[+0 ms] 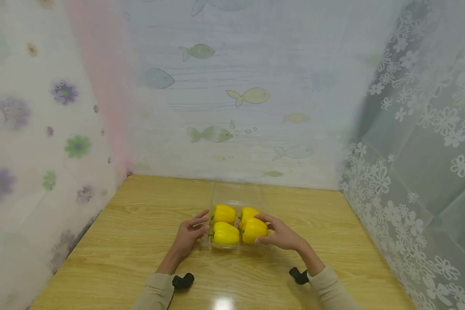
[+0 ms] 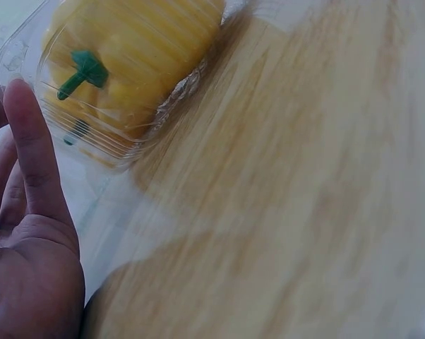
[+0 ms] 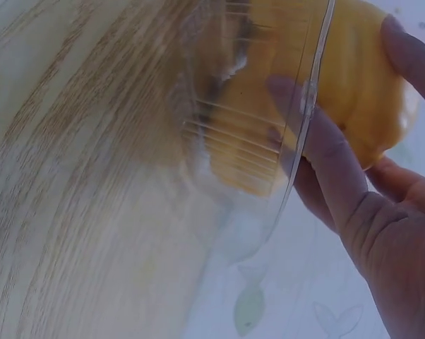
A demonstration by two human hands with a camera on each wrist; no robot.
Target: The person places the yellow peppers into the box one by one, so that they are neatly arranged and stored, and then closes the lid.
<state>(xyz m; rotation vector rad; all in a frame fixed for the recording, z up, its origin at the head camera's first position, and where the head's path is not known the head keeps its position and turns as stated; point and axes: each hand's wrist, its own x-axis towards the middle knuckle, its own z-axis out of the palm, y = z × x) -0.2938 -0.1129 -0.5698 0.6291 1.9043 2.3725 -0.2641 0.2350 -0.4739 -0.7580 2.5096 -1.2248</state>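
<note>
A clear plastic clamshell box (image 1: pixel 238 247) with several yellow bell peppers stands on the table, its lid (image 1: pixel 238 193) raised at the back. My right hand (image 1: pixel 282 234) grips the front right bell pepper (image 1: pixel 254 231), fingers over its top and thumb at the near side. In the right wrist view this bell pepper (image 3: pixel 364 78) sits partly above the box rim. At the box's left side, my left hand (image 1: pixel 187 237) has its fingers extended. The left wrist view shows a fingertip (image 2: pixel 22 95) at the rim, beside a green-stemmed pepper (image 2: pixel 138 53).
The wooden table (image 1: pixel 139 224) reaches back to a wall covering (image 1: pixel 232 150) printed with fish. Patterned sheets hang at the left (image 1: pixel 62 129) and right (image 1: pixel 422 150). A black wrist device sits by each sleeve, one left (image 1: pixel 183 281) and one right (image 1: pixel 298 276).
</note>
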